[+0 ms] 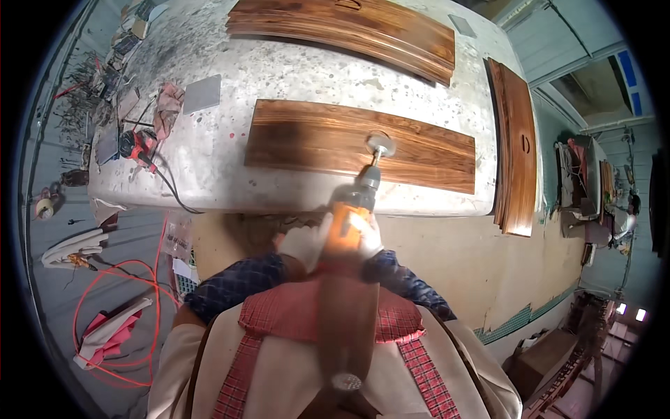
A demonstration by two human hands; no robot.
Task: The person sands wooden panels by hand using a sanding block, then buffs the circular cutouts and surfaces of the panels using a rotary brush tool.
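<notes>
Both my hands wear white gloves and hold a power drill (pixel 349 223) with an orange body and grey front. My left hand (pixel 303 244) is closed against its left side, and my right hand (pixel 370 236) wraps its right side. A round, pale disc (pixel 380 144) on a shaft extends from the chuck. In the picture it lies over the brown wooden board (pixel 314 136) on the table; whether it touches cannot be told. The board has a glossy, dark grain and lies lengthwise near the table's front edge. The drill's rear is blurred.
The stained white table (pixel 230 56) also bears stacked wooden panels (pixel 349 35) at the back and more panels (pixel 515 146) at the right edge. A red corded power tool (pixel 139 146), a pinkish rag (pixel 168 108) and a grey square (pixel 202 94) lie left. An orange hose (pixel 155 328) coils below.
</notes>
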